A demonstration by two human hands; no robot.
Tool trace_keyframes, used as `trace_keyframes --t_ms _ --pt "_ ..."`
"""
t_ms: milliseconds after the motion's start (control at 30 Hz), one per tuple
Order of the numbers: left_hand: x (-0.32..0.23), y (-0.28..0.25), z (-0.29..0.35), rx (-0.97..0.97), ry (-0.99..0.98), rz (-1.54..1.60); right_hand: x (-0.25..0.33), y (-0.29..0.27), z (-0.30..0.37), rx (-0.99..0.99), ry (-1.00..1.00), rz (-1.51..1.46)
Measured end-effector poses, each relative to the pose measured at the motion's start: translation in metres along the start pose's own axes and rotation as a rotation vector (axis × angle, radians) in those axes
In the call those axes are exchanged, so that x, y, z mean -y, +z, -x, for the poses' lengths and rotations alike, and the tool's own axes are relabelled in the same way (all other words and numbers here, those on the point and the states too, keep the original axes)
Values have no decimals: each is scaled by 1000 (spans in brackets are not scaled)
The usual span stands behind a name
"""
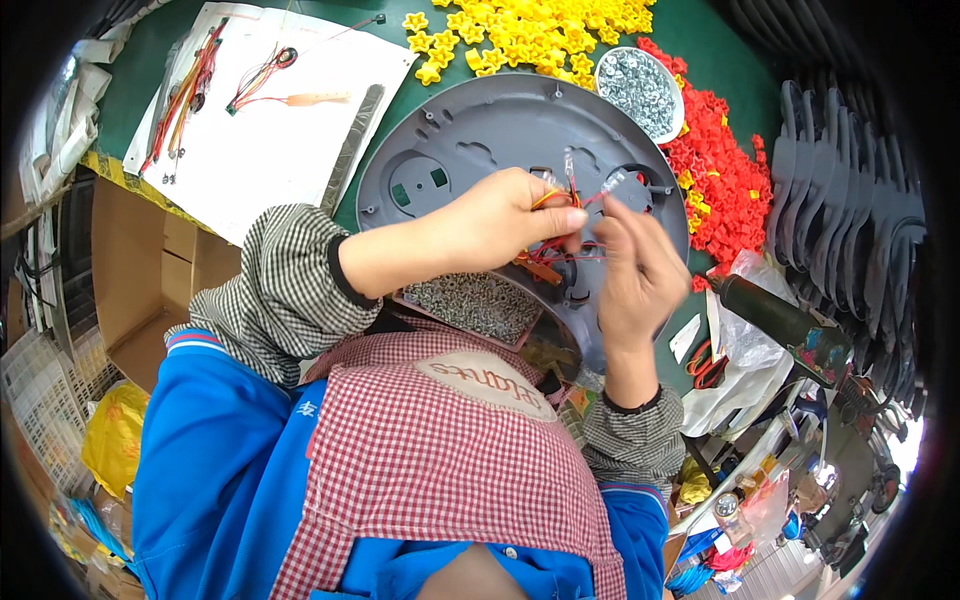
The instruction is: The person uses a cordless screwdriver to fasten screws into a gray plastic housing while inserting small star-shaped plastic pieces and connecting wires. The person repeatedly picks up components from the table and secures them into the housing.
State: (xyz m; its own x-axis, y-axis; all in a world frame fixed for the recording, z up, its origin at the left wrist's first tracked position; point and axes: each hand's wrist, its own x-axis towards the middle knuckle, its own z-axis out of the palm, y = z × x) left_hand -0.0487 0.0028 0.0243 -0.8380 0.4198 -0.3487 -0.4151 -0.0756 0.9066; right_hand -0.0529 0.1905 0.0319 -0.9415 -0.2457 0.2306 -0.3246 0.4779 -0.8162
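Note:
Over a round grey plastic shell, my left hand is closed around a bundle of thin red and yellow wires. Small clear bulbs stick up from the bundle. To its right, my right hand pinches one red wire just below a clear bulb; its fingertips are slightly blurred. Part of an orange-brown piece shows beneath the hands, and they hide some of the shell's middle.
Yellow star-shaped pieces and red pieces lie in heaps beyond the shell. A white bowl holds metal fasteners. Small metal parts fill a tray near me. More wire sets rest on a white sheet; grey curved parts stand right.

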Motion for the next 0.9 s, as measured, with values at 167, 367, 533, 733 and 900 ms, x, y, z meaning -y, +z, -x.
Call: trace_keyframes --t_ms 167,367,533,733,900 --pt "9 2 -12 145 -32 8 -24 -5 -24 108 -679 317" --pt "-7 -22 18 -156 406 -1445 -24 9 -27 191 -298 182" --pt "11 -27 9 -309 499 -1144 -11 26 -23 224 46 -194" --pt "18 -32 17 -331 501 -1174 -6 31 -23 321 171 -219" --pt "21 -33 20 -273 424 -1257 -1 33 -22 395 69 -92"
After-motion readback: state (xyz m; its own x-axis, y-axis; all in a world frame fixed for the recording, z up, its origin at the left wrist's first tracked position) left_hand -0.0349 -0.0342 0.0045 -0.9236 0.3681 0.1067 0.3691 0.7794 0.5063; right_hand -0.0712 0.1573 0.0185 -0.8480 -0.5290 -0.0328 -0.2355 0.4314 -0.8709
